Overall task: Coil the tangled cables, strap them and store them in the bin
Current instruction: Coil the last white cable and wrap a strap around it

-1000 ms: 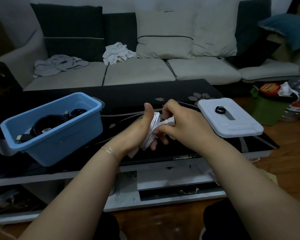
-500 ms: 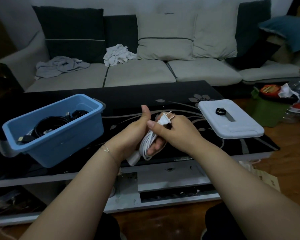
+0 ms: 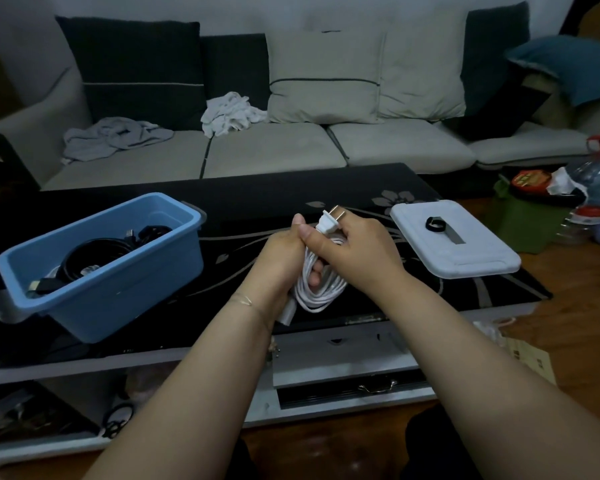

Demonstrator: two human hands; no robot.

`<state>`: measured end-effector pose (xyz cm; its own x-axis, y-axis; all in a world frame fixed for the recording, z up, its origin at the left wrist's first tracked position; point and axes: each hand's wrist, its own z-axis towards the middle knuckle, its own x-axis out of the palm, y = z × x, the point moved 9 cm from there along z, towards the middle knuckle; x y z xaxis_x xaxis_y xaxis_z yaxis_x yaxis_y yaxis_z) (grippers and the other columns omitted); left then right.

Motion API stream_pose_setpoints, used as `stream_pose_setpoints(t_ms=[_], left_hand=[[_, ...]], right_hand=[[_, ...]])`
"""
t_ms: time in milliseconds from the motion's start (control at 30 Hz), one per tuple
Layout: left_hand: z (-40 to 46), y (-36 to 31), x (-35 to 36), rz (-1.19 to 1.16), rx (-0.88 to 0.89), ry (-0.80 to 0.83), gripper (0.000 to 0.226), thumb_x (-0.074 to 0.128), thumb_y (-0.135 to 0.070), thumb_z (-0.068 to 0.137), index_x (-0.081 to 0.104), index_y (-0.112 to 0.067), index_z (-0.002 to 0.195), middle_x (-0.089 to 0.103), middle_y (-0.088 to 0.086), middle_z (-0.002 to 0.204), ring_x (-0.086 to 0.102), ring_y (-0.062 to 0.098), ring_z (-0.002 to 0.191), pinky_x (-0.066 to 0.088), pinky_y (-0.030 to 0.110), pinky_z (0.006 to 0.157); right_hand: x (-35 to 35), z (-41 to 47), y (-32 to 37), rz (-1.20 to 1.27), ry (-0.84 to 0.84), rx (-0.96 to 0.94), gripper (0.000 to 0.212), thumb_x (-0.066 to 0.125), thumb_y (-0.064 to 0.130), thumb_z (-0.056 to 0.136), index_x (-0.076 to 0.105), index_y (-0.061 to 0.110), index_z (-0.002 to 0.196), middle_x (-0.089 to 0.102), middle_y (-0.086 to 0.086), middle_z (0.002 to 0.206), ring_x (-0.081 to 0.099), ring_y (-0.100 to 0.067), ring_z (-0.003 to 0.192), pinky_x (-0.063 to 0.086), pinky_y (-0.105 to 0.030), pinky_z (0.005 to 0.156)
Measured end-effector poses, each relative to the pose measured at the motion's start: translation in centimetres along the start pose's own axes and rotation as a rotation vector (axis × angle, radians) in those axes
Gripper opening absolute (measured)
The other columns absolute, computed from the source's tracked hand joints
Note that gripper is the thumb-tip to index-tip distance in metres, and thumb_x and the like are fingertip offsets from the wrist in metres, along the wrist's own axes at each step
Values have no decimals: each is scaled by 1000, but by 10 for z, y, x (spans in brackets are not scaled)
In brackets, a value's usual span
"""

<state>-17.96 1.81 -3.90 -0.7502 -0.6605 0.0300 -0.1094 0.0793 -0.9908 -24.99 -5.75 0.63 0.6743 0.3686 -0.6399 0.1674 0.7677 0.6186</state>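
1. Currently the left hand (image 3: 281, 258) has its grip clenched round the white cable coil (image 3: 321, 285), held above the bench (image 3: 291, 195), keeping the loops from springing apart.
2. Right hand (image 3: 361, 251) pinches the plug (image 3: 329, 221), likely to tuck the end.
3. Strap (image 3: 435, 224) waits on the lid (image 3: 465, 251); blue bin (image 3: 125, 282) sits left, already holding black cables (image 3: 94, 254).

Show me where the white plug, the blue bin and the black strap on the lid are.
white plug (image 3: 328, 223), head view, on its white body below the metal prongs.
blue bin (image 3: 125, 289), head view, on its front outer wall.
black strap (image 3: 434, 223), head view, on the loop lying on the white lid.
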Motion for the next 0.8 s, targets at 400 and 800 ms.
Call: stream_pose_setpoints(t_ms=[400, 800], left_hand=[[-3, -20, 10, 214, 233, 201, 50, 36, -52, 97, 61, -14, 75, 61, -2, 64, 57, 10, 63, 46, 21, 65], [4, -27, 9, 39, 387, -87, 22, 57, -23, 96, 60, -4, 106, 53, -2, 58, 51, 5, 48, 45, 16, 51]], right_hand=[[-20, 5, -30, 192, -198, 137, 33, 58, 56, 86, 52, 31, 66, 60, 10, 66, 59, -7, 70, 41, -25, 63], [7, -1, -69, 611, -366, 398, 43, 54, 56, 88, 59, 18, 71, 63, 4, 67, 62, -12, 67, 47, -29, 65]])
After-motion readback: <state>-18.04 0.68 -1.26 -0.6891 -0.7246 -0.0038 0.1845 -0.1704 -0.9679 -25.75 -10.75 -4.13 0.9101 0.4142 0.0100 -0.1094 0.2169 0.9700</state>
